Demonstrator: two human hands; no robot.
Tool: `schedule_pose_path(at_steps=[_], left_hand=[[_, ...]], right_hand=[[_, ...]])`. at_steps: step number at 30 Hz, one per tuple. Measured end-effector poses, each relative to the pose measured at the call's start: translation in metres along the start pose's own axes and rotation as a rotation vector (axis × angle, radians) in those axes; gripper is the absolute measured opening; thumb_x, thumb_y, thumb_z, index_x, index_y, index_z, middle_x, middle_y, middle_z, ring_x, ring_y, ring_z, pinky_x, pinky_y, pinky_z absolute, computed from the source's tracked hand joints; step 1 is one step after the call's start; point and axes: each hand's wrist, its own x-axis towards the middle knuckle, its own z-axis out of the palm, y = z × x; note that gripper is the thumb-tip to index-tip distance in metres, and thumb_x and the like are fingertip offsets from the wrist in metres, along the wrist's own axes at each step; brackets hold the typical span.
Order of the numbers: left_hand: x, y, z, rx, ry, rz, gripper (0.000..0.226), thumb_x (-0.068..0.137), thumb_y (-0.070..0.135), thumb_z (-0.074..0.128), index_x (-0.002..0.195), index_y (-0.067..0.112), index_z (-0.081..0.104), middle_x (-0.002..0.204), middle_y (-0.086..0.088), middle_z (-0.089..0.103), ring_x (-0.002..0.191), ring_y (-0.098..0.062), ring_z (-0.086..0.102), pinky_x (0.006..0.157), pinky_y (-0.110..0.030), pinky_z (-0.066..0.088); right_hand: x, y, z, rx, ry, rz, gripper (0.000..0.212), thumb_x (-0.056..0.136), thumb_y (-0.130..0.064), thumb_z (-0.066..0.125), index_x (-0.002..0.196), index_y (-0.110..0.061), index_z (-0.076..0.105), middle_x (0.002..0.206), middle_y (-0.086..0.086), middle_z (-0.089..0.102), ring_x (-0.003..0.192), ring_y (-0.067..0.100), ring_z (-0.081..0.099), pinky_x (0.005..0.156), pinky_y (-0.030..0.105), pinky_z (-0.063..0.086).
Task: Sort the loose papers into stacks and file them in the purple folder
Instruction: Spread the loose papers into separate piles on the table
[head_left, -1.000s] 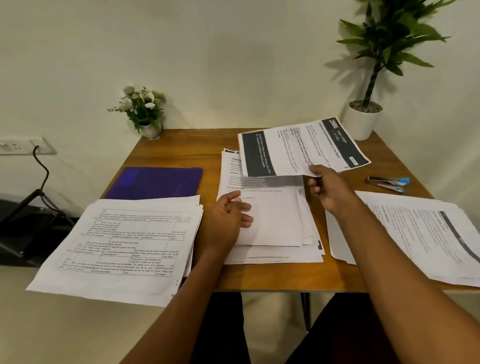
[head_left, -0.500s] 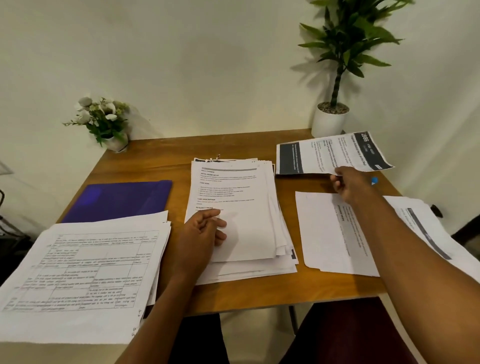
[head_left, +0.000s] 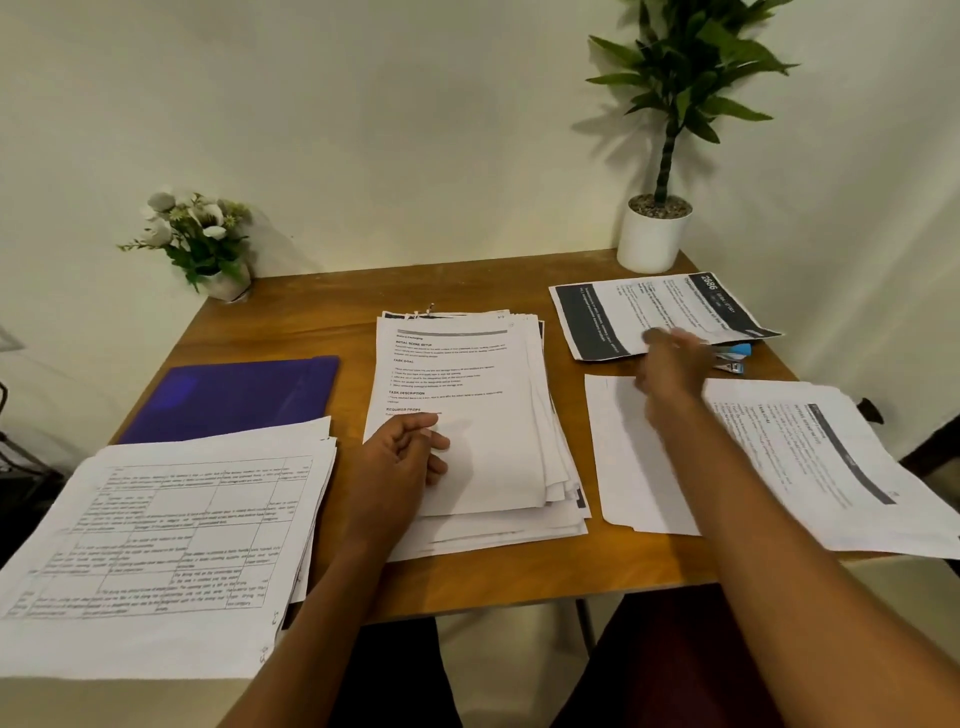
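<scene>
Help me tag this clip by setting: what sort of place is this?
Likely a small desk corner in a home or office: a wooden table against a plain wall, stacks of printed papers beside a purple folder, and a potted plant.

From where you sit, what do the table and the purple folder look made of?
The table: wood or wood veneer, warm brown with visible grain streaks, low sheen. The purple folder: probably plastic, smooth with a soft glare patch; coated card is possible.
</scene>
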Motion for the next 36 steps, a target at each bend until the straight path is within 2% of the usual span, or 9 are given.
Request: schedule_pose_path(at_steps=[2,5,10,18,21,24,28,30,36], left_hand=[[0.000,0.000,0.001,0.025,0.000,0.014,0.021,0.105,0.012,0.050,0.114,0.016,0.068,0.091,0.000,0.076,0.077,-0.025,0.071,0.068,-0.027,0.059],[-0.003,0.002,0.003,0.080,-0.008,0.036,0.021,0.105,0.012,0.050,0.114,0.014,0.069,0.091,0.002,0.075,0.076,-0.019,0.071,0.070,-0.025,0.059],[-0.001,0.000,0.006,0.207,-0.029,0.093,0.018,0.101,0.018,0.057,0.112,0.017,0.071,0.099,0.008,0.076,0.087,-0.011,0.071,0.082,-0.024,0.058],[-0.002,0.001,0.005,0.238,-0.041,0.139,0.017,0.097,0.019,0.065,0.111,0.015,0.073,0.094,0.006,0.076,0.086,-0.013,0.071,0.078,-0.014,0.054],[-0.002,0.003,0.005,0.226,-0.042,0.134,0.015,0.097,0.018,0.065,0.110,0.016,0.073,0.089,0.006,0.076,0.082,-0.014,0.070,0.075,-0.017,0.056],[-0.003,0.002,0.005,0.222,-0.049,0.135,0.016,0.097,0.018,0.065,0.110,0.016,0.073,0.090,0.005,0.076,0.083,-0.015,0.070,0.075,-0.018,0.055],[-0.006,0.006,0.002,0.113,-0.025,0.107,0.016,0.098,0.016,0.063,0.112,0.013,0.071,0.097,0.001,0.075,0.087,-0.019,0.072,0.080,-0.027,0.060],[-0.010,0.010,-0.001,0.040,0.022,0.106,0.016,0.099,0.013,0.061,0.111,0.013,0.071,0.095,-0.001,0.075,0.084,-0.019,0.071,0.076,-0.027,0.060],[-0.005,0.033,-0.005,0.051,0.227,0.183,0.013,0.099,0.011,0.061,0.110,0.012,0.068,0.102,0.007,0.070,0.094,-0.002,0.066,0.072,-0.009,0.050]], right_hand=[[-0.030,0.019,0.014,-0.178,-0.170,-0.131,0.025,0.093,-0.024,0.067,0.117,-0.026,0.060,0.114,-0.006,0.062,0.097,0.012,0.062,0.064,0.019,0.048],[-0.061,0.046,0.034,-0.537,-0.482,-0.261,0.018,0.092,-0.036,0.070,0.107,-0.028,0.065,0.106,-0.012,0.065,0.096,0.006,0.060,0.074,0.021,0.048],[-0.078,0.060,0.054,-0.790,-0.470,-0.398,0.053,0.090,-0.039,0.075,0.134,-0.013,0.060,0.131,0.004,0.065,0.117,0.021,0.063,0.091,0.027,0.050],[-0.077,0.052,0.065,-0.797,-0.416,-0.293,0.077,0.080,-0.046,0.083,0.141,-0.014,0.049,0.147,0.005,0.053,0.130,0.028,0.055,0.084,0.029,0.045],[-0.079,0.052,0.066,-0.843,-0.439,-0.319,0.069,0.083,-0.039,0.082,0.139,-0.012,0.052,0.144,0.005,0.057,0.128,0.028,0.057,0.083,0.027,0.043],[-0.079,0.049,0.067,-0.720,-0.453,-0.269,0.057,0.085,-0.030,0.081,0.134,-0.012,0.056,0.140,0.005,0.061,0.122,0.026,0.061,0.084,0.026,0.045],[-0.075,0.052,0.061,-0.623,-0.435,-0.288,0.025,0.085,-0.029,0.082,0.098,-0.017,0.064,0.106,-0.002,0.069,0.096,0.017,0.065,0.064,0.018,0.042],[-0.074,0.053,0.055,-0.608,-0.432,-0.266,0.021,0.085,-0.029,0.082,0.085,-0.017,0.064,0.092,-0.005,0.068,0.088,0.017,0.065,0.061,0.019,0.041],[-0.057,0.042,0.036,-0.591,-0.502,-0.183,0.020,0.091,-0.033,0.075,0.100,-0.016,0.072,0.100,-0.002,0.074,0.095,0.017,0.068,0.080,0.029,0.050]])
